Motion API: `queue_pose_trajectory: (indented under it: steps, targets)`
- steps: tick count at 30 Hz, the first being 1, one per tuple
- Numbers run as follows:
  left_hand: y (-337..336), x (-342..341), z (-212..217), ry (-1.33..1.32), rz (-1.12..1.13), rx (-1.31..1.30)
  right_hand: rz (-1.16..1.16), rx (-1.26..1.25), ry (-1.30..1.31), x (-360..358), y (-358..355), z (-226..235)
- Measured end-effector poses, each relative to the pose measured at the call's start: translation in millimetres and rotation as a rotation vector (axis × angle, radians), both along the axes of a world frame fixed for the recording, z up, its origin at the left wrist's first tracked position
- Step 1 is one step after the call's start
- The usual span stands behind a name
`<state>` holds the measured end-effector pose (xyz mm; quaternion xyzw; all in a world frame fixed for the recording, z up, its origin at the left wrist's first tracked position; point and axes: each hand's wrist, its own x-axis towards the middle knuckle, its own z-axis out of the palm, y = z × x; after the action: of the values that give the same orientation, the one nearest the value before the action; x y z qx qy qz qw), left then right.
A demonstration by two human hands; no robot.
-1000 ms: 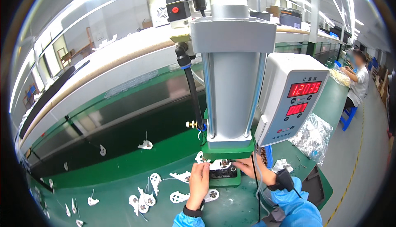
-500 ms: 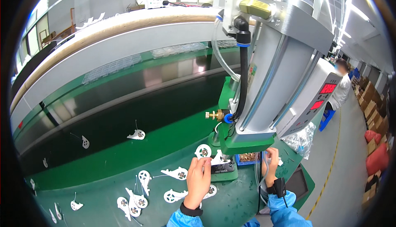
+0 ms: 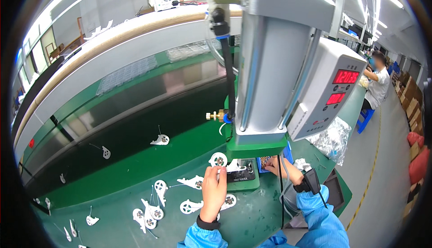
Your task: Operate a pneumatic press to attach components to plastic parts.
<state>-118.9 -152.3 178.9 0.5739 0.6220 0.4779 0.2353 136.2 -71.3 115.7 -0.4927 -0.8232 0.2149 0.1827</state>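
My left hand (image 3: 213, 193) is closed, thumb and fingertips pinching a white plastic part with a round spoked end (image 3: 218, 159). That part lies along the left of the press fixture, a black block (image 3: 240, 175) on a green base, under the press head (image 3: 255, 147). White plastic also shows on top of the block. My right hand (image 3: 287, 170) reaches past thin tubes to a blue bin (image 3: 262, 168) of small copper-coloured pieces. Its fingers are bent together over the pieces; whatever is between them is too small to make out.
Several white wheel-ended parts (image 3: 150, 215) with thin wires lie on the green bench to the left. More rest on the dark conveyor belt (image 3: 135, 144). A control box (image 3: 330, 90) and a clear plastic bag (image 3: 332, 141) stand right of the press. A person (image 3: 377, 83) sits farther off.
My right hand has moved left and forward to the blue bin, its fingers now among the copper-coloured pieces. My left hand keeps its pinch on the white part. The whole view has shifted slightly.
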Motion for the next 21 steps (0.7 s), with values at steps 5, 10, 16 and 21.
queue_pose_trajectory:
  steps: [5,10,16,21]
  targets:
    - [11,-4,-3,-0.035,-0.008,-0.031,0.044,-0.05,-0.051,7,18,-23]
    - [29,-30,-8,-0.447,-0.028,0.025,0.04,-0.141,-0.013,8,18,-20]
    - [122,-76,-33,-0.371,0.066,0.054,0.074,-0.171,0.039,-1,11,-6]
    - [122,-77,-32,0.226,0.003,0.361,0.12,-0.081,0.056,2,12,-29]
